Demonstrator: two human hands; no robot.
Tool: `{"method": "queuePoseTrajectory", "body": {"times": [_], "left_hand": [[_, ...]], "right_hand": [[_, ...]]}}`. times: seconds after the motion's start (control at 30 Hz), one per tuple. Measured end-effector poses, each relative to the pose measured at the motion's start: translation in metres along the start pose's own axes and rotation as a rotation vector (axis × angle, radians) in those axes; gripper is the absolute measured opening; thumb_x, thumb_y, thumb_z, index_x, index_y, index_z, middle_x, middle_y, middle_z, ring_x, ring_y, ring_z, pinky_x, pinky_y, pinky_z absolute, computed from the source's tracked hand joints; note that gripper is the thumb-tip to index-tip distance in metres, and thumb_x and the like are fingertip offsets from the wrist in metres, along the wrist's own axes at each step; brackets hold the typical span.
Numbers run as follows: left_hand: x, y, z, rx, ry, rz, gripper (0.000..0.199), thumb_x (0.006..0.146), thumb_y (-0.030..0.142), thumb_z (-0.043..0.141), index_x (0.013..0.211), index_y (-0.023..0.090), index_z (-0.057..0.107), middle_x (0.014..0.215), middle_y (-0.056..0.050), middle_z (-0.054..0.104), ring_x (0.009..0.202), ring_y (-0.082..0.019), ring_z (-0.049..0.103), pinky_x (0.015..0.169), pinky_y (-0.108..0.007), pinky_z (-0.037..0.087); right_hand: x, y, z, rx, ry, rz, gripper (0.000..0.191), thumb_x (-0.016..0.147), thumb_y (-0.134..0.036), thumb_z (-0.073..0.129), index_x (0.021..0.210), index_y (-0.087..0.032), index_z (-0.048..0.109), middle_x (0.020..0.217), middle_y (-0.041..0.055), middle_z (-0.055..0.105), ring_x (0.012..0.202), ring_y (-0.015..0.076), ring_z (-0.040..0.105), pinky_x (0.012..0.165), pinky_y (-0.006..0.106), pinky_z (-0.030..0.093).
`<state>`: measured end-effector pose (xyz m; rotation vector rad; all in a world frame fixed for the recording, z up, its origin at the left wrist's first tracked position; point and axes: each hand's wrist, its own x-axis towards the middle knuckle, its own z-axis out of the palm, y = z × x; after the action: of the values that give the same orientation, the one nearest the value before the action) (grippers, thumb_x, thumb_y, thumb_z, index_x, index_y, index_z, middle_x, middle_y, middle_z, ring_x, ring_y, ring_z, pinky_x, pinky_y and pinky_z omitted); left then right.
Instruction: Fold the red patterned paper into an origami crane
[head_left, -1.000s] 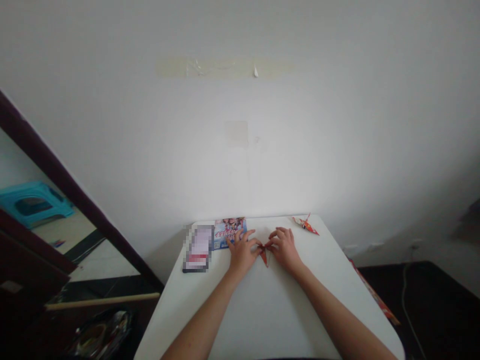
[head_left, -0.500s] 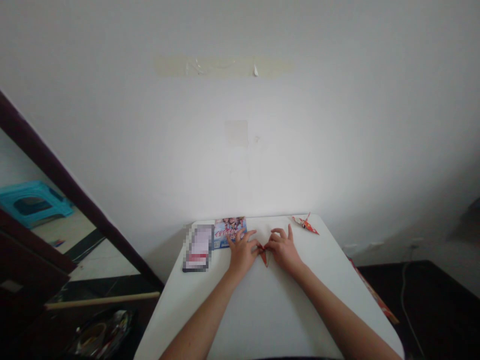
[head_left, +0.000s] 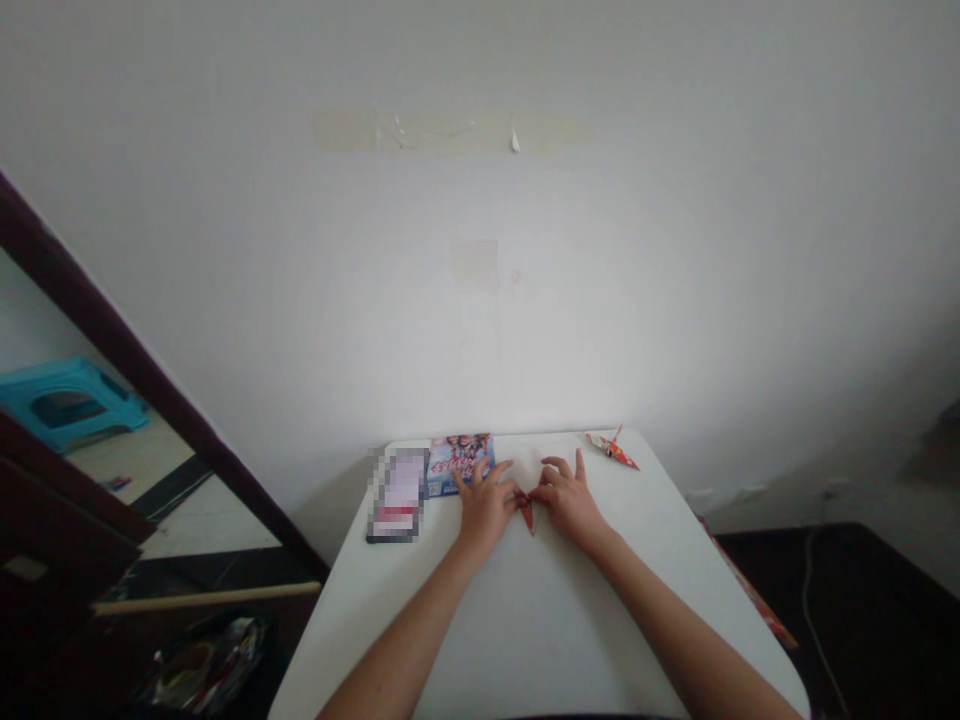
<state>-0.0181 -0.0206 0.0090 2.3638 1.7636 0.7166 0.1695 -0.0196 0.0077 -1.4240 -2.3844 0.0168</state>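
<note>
A small folded red paper lies low over the tabletop, its pointed end toward me. My left hand pinches its upper left part between thumb and forefinger, the other fingers spread. From the other side my right hand pinches the same paper, with one finger raised. The fingertips hide the paper's upper part. A finished folded paper crane, red and patterned, rests near the far right corner of the table, apart from both hands.
The white table stands against the wall. At its back left lie a phone with a blurred screen and a colourful printed booklet. On the left are a blue stool, seen beyond a dark frame, and a dark bag of items.
The red paper's pointed end has narrowed and shifted slightly to the left. Both hands keep their pinch almost in place.
</note>
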Motion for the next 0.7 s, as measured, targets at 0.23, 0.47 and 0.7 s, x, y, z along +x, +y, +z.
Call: {"method": "queuePoseTrajectory", "body": {"times": [0.23, 0.47, 0.7], "left_hand": [[0.001, -0.001, -0.003, 0.027, -0.045, -0.007, 0.006, 0.084, 0.037, 0.073, 0.085, 0.036, 0.078, 0.148, 0.005, 0.056, 0.146, -0.039, 0.032, 0.111, -0.081, -0.004], [-0.001, -0.009, -0.002, -0.022, -0.077, 0.028, 0.012, 0.084, 0.039, 0.073, 0.094, 0.037, 0.078, 0.148, 0.003, 0.057, 0.145, -0.036, 0.033, 0.114, -0.079, -0.003], [-0.001, -0.007, -0.007, -0.012, -0.066, 0.073, 0.014, 0.085, 0.037, 0.073, 0.097, 0.042, 0.078, 0.147, 0.005, 0.057, 0.144, -0.035, 0.036, 0.116, -0.077, -0.001]], "right_hand": [[-0.003, -0.002, -0.009, 0.045, -0.081, 0.021, 0.024, 0.095, -0.026, 0.057, 0.104, -0.037, 0.076, 0.108, 0.0036, 0.069, 0.134, 0.0264, 0.043, 0.118, 0.069, -0.006], [-0.005, -0.004, -0.013, 0.05, -0.062, 0.024, 0.025, 0.095, -0.03, 0.058, 0.108, -0.041, 0.075, 0.103, 0.0016, 0.072, 0.129, 0.0253, 0.049, 0.117, 0.068, -0.011], [-0.003, -0.006, -0.014, 0.017, -0.08, 0.031, 0.024, 0.096, -0.03, 0.057, 0.107, -0.04, 0.076, 0.101, 0.0032, 0.072, 0.128, 0.0259, 0.05, 0.115, 0.069, -0.014]]}}
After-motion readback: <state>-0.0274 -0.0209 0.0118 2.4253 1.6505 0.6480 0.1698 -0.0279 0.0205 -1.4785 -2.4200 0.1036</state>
